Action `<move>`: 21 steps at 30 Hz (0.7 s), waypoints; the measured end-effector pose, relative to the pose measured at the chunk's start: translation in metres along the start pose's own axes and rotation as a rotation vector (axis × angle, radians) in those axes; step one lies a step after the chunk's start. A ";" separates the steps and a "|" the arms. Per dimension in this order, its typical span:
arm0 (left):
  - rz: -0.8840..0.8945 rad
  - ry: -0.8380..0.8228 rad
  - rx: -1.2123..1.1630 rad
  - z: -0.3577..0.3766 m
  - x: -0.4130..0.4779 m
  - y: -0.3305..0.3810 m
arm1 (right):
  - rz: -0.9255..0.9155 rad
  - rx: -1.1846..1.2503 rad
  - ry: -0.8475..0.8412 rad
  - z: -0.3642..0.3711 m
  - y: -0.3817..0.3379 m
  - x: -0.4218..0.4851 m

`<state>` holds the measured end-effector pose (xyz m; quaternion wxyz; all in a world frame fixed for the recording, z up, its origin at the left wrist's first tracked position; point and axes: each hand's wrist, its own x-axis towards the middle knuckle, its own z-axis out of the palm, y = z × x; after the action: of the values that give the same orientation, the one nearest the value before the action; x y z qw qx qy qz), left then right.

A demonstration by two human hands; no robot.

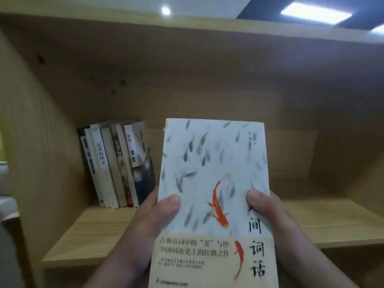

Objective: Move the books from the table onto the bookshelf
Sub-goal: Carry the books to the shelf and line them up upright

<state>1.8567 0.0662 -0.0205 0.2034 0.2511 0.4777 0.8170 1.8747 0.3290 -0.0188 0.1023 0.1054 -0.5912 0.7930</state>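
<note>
I hold a white book (209, 163) with grey fish and an orange koi on its cover, upright and cover toward me, in front of the wooden bookshelf (99, 235). My left hand (149, 223) grips its left edge, thumb on the cover. My right hand (278, 221) grips its right edge the same way. Several books (116, 163) stand upright at the left end of the shelf board, leaning slightly left against the side wall. The held book hangs to the right of that row and above the shelf board.
The shelf compartment has a side wall (31, 142) at left, a back panel (207, 84) and a top board (187, 23). Bare shelf board (332, 221) stretches right of the standing books. Ceiling lights (315, 12) show above.
</note>
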 end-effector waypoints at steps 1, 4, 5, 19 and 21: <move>0.041 -0.005 0.039 -0.004 0.009 0.002 | -0.048 0.051 -0.128 0.010 0.006 0.002; 0.114 0.004 0.163 -0.019 0.038 0.015 | -0.058 -0.119 -0.097 0.035 0.019 0.019; 0.106 0.025 0.171 -0.023 0.044 0.016 | -0.097 -0.103 -0.049 0.036 0.023 0.028; -0.053 0.063 0.389 -0.073 0.096 0.018 | -0.210 -0.298 0.058 0.025 0.046 0.060; -0.093 0.090 0.376 -0.078 0.103 0.018 | -0.246 -0.399 0.127 0.032 0.048 0.062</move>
<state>1.7268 0.0639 -0.0154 0.1687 0.2258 0.6416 0.7134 1.8034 0.2877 -0.0363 0.2540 0.1043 -0.7113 0.6470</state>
